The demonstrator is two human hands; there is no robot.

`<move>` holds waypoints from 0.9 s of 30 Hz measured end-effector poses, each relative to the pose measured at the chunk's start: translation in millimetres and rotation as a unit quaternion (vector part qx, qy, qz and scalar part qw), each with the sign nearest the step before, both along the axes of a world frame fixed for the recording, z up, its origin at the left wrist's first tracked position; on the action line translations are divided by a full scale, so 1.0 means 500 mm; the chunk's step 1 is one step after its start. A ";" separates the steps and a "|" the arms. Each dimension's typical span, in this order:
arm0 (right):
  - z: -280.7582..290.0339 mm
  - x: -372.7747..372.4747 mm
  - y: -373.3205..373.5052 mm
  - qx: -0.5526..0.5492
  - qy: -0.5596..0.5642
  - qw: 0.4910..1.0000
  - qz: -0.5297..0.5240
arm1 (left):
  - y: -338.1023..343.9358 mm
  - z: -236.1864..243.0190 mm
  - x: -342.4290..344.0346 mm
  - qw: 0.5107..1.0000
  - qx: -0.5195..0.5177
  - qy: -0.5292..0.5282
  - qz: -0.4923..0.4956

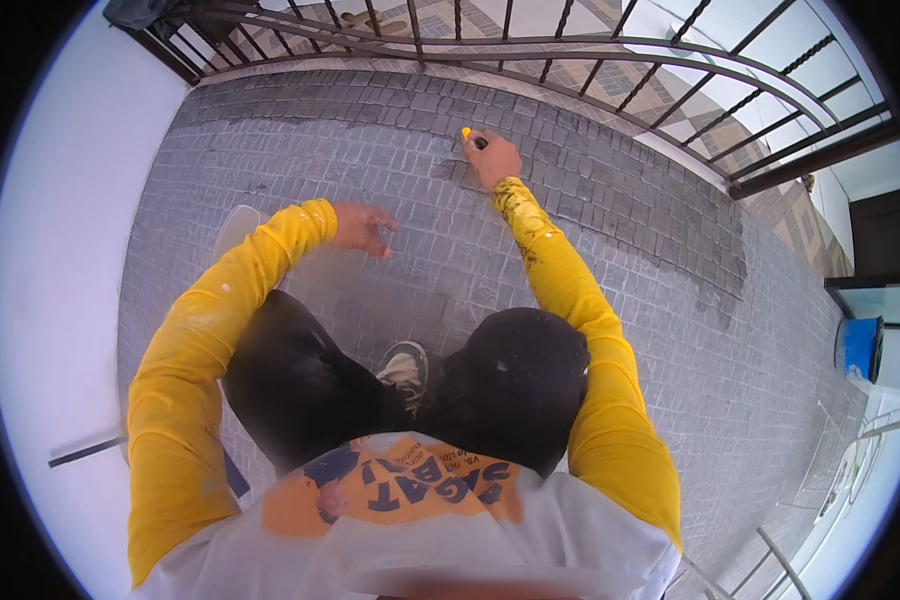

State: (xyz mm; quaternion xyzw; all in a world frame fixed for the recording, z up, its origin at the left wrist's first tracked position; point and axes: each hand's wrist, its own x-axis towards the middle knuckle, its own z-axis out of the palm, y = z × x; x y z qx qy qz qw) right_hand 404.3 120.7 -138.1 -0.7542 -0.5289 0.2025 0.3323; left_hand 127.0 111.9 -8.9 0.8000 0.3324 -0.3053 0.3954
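Grey block paving (pixel 690 340) spreads under you, darker in a broad band (pixel 630 200) toward the barred metal gate (pixel 560 42). White wall (pixel 60 250) along your left; blue container (pixel 856 346) well off to the right. You're crouched, one shoe (pixel 406 365) showing between your knees.

Left hand (pixel 363 228): over the paving, fingers apart and loosely bent, nothing visible in them. Can't tell whether any fingertip touches down. A pale, rounded thing (pixel 235 230) lies partly hidden behind that forearm.

Right hand (pixel 495 160): reached farther out, at the darker band's edge, fingers closed around a small yellow-and-black tool (pixel 466 133). Only its yellow end and a dark part show; your hand covers the rest, so its working end can't be made out.

Handling, by judgement: probably light and stiff, not fragile. Your stained cuff suggests it could get slick; hold the dry handle, thumb opposite fingers.
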 end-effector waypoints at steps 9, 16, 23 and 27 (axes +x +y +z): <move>-0.093 0.147 -0.005 0.013 0.246 0.959 -0.141 | 0.000 -0.033 -0.061 0.997 -0.004 0.067 -0.023; 0.020 0.363 -0.151 -0.078 -0.061 0.956 -0.275 | 0.026 -0.023 -0.114 0.987 -0.042 -0.033 0.152; -0.024 0.058 -0.035 -0.119 -0.136 0.983 0.034 | 0.066 -0.078 -0.068 0.991 -0.106 -0.027 0.079; -0.058 -0.002 0.004 0.021 0.131 0.991 -0.020 | 0.067 -0.088 -0.064 0.994 -0.064 -0.044 0.075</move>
